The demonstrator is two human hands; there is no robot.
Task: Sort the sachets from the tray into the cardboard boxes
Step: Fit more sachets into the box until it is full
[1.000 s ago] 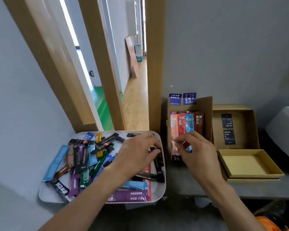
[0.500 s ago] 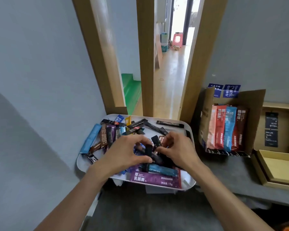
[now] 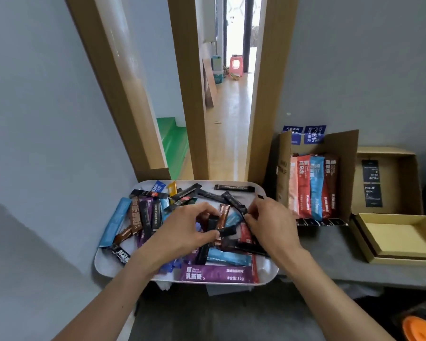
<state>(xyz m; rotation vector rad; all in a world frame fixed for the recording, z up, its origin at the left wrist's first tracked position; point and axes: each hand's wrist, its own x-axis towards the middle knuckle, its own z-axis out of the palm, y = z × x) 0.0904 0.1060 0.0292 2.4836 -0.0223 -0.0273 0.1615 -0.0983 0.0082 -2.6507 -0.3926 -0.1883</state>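
Left hand (image 3: 182, 232) pinching black sachet (image 3: 213, 226); right hand (image 3: 271, 222) fingers curled, grip unclear. Boxed sachets (image 3: 312, 185) upright, three o'clock, saving space.

Grey ledge (image 3: 335, 252) carries the items. At 9 o'clock: white tray (image 3: 103, 264), overhanging the near edge. At centre, toward 12: upright open cardboard box (image 3: 340, 146), touching the wall. At 2 o'clock: brown lid (image 3: 389, 173) propped behind. At 3 o'clock: shallow yellow box (image 3: 394, 237), just beside the cardboard box.
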